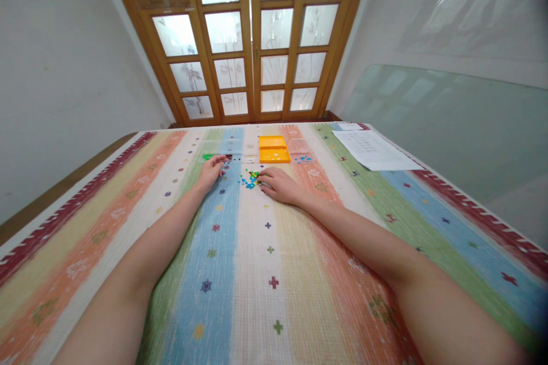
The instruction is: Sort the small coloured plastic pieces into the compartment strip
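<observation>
Small bright pieces (249, 185) in blue, green and yellow lie in a loose pile on the striped tablecloth. My right hand (278, 185) rests at the right side of this pile, fingers curled down and drawn together at its edge; what they hold, if anything, is too small to make out. Farther left, my left hand (209, 173) reaches over the near edge of a clear plastic box (208, 148), its thumb apart from its fingers. Green pieces (208, 157) and dark red pieces (229, 157) sit in that box near the fingertips.
An open orange-yellow box (274, 141) with a few pale pieces stands beyond my right hand. Blue pieces (303, 158) lie in a clear box (298, 145) to its right. Printed paper (372, 148) lies at the far right, and the patterned tablecloth (252, 274) covers the table.
</observation>
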